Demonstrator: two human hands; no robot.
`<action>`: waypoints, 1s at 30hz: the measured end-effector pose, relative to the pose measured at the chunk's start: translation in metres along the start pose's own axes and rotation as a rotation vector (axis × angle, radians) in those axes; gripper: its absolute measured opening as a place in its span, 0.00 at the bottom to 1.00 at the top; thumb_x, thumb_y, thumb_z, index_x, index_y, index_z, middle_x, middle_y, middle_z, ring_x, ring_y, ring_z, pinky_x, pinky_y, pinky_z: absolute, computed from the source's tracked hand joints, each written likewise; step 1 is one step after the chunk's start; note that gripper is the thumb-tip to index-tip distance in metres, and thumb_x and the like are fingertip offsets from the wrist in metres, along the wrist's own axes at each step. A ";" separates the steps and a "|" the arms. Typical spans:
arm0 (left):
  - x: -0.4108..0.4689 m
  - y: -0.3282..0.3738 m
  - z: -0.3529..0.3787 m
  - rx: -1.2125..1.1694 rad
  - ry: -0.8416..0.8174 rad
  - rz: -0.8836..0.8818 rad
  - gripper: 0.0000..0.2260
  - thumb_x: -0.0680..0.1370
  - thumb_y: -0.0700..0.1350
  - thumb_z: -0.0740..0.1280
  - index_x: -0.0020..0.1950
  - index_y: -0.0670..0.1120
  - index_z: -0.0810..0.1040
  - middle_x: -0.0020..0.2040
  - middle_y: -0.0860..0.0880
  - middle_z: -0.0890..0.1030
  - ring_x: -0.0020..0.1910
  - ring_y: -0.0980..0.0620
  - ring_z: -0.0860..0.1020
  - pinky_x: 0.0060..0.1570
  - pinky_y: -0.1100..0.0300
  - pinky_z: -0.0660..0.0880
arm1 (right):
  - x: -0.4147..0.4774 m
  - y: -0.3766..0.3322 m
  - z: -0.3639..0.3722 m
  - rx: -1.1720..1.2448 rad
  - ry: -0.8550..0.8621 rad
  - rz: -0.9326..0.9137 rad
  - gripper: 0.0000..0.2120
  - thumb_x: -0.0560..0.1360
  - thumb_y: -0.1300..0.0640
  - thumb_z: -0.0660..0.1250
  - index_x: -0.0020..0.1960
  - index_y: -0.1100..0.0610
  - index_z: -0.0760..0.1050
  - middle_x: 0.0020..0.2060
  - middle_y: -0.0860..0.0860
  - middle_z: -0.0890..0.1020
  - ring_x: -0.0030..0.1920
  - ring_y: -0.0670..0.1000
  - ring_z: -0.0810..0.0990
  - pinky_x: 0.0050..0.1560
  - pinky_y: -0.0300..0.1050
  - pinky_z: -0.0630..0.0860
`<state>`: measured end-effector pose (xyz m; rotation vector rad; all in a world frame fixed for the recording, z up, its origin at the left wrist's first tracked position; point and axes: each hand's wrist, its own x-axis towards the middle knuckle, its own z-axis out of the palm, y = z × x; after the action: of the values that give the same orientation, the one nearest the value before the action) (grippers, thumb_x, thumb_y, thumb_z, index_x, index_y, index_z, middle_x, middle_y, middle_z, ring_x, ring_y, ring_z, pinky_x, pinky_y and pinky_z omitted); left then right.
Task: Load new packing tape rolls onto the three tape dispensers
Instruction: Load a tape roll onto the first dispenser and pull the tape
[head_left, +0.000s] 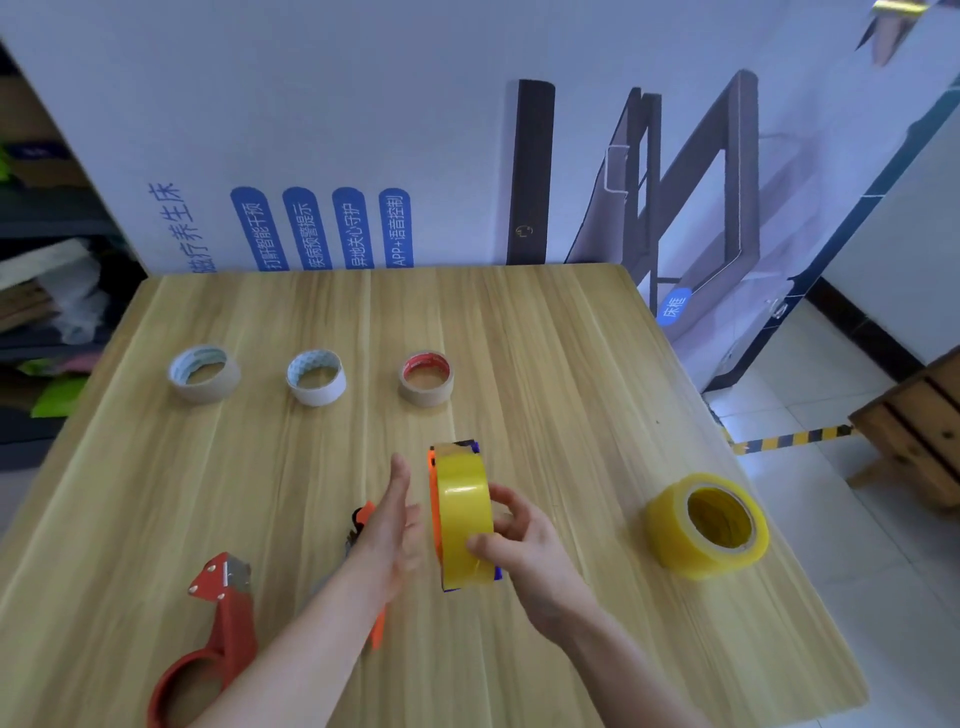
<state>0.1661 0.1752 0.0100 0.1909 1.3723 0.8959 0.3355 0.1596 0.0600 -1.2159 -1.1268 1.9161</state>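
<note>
Head camera view: a person's right hand (524, 540) grips a yellow tape roll (462, 519) held on edge above the middle of the wooden bench (571, 389), toward its near edge, thumb pressed on the roll's near face and fingers (506, 501) curled round its right side. The roll sits in an orange-and-blue dispenser (431, 470), of which only slivers show at the roll's left rim and lower right. The left hand (392, 525), blurred, hangs just left of the roll with its fingers straight and close together, touching nothing that can be made out. Beneath the left forearm lies an orange dispenser (363, 514), largely hidden. A red dispenser (223, 613) rests flat near the bench's near-left corner, its metal-toothed head pointing away from the person. A second yellow roll (706, 525) lies tilted by the right edge. Along the far half stand three thin-walled rolls in a row: a blue-lined roll (205, 371) toward the left edge, a white roll (316, 376) in the middle and a red-lined roll (426, 376) on the right. A printed panel (311, 156) stands behind the far edge.
</note>
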 end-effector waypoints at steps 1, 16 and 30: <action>-0.006 0.006 0.003 -0.055 -0.062 -0.023 0.40 0.62 0.77 0.63 0.59 0.47 0.76 0.59 0.42 0.78 0.56 0.43 0.78 0.59 0.44 0.72 | -0.002 -0.008 0.002 0.039 -0.029 -0.027 0.33 0.61 0.61 0.71 0.66 0.60 0.70 0.46 0.56 0.86 0.45 0.53 0.84 0.46 0.46 0.78; -0.117 0.075 0.035 -0.059 -0.313 0.866 0.26 0.71 0.57 0.70 0.65 0.48 0.73 0.63 0.34 0.76 0.62 0.31 0.73 0.62 0.36 0.68 | -0.044 -0.096 0.049 -0.111 -0.011 -0.376 0.25 0.69 0.41 0.69 0.58 0.57 0.78 0.47 0.54 0.86 0.47 0.48 0.84 0.46 0.39 0.79; -0.176 0.102 0.024 0.200 -0.292 1.281 0.31 0.71 0.60 0.70 0.72 0.59 0.64 0.70 0.49 0.71 0.69 0.48 0.70 0.67 0.45 0.68 | -0.067 -0.134 0.080 -0.097 -0.007 -0.494 0.31 0.56 0.42 0.77 0.51 0.60 0.76 0.35 0.50 0.84 0.36 0.46 0.83 0.37 0.38 0.78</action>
<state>0.1538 0.1388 0.2111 1.4016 0.9628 1.6639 0.2951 0.1396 0.2235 -0.8721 -1.3853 1.5061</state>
